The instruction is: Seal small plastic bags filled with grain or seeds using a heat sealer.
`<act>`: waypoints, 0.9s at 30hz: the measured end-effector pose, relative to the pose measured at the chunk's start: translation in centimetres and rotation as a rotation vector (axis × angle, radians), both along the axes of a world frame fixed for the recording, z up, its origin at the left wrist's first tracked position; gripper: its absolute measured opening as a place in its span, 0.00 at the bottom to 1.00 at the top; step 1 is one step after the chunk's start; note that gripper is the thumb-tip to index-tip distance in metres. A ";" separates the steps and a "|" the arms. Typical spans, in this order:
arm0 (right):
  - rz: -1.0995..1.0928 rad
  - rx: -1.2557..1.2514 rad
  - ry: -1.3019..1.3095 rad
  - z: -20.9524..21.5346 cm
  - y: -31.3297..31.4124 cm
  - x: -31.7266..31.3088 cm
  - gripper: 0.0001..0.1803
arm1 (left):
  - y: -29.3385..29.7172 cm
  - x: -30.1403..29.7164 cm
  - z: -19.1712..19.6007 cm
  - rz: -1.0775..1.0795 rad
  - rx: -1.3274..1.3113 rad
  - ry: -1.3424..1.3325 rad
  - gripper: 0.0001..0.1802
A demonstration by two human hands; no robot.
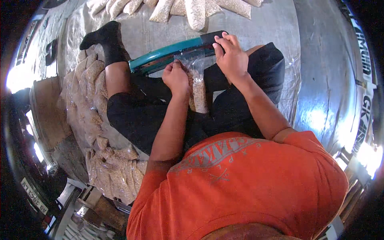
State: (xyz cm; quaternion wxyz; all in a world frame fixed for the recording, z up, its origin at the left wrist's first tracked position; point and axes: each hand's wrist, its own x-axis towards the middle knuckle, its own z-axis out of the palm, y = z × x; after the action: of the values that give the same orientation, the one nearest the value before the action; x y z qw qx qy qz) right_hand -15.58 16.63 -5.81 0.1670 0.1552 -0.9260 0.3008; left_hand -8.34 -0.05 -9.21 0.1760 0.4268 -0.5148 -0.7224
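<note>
Across my lap lies a teal bag sealer (160, 53), its long arm with a black end at the right. A clear plastic bag (199, 94) of pale, puffy pieces hangs from the sealer's near side, its lower part between my thighs. My left hand (177, 80) is closed, pinching the bag's upper left edge beside the teal arm. Over the black end my right hand (233, 60) rests with bent fingers, thumb toward the bag. The bag's top edge reaches the sealer; whether it lies between the jaws, I cannot tell.
Several filled bags (195, 14) lie in a row beyond the sealer. A heap of filled bags (86, 92) runs along my left side, with more (116, 170) beside my left hip. My crossed legs frame the work, one foot in a black sock (105, 38). A grey sheet (260, 32) covers the floor.
</note>
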 end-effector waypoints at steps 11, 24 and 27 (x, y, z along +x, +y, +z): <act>0.049 0.013 0.023 0.0 0.2 0.2 0.14 | 0.2 0.0 0.6 0.032 -0.040 -0.050 0.06; 0.040 0.012 -0.003 0.1 0.0 0.3 0.15 | -0.1 0.0 -0.5 0.017 0.013 0.022 0.08; 0.042 0.009 -0.005 -0.1 0.1 0.2 0.15 | -0.2 0.1 -0.7 0.001 -0.041 -0.063 0.09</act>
State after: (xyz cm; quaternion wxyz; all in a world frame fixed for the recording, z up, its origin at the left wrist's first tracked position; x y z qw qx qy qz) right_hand -15.37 16.69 -5.94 0.1578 0.1748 -0.9243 0.3004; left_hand -8.20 -0.30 -9.88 0.1687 0.4458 -0.5346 -0.6978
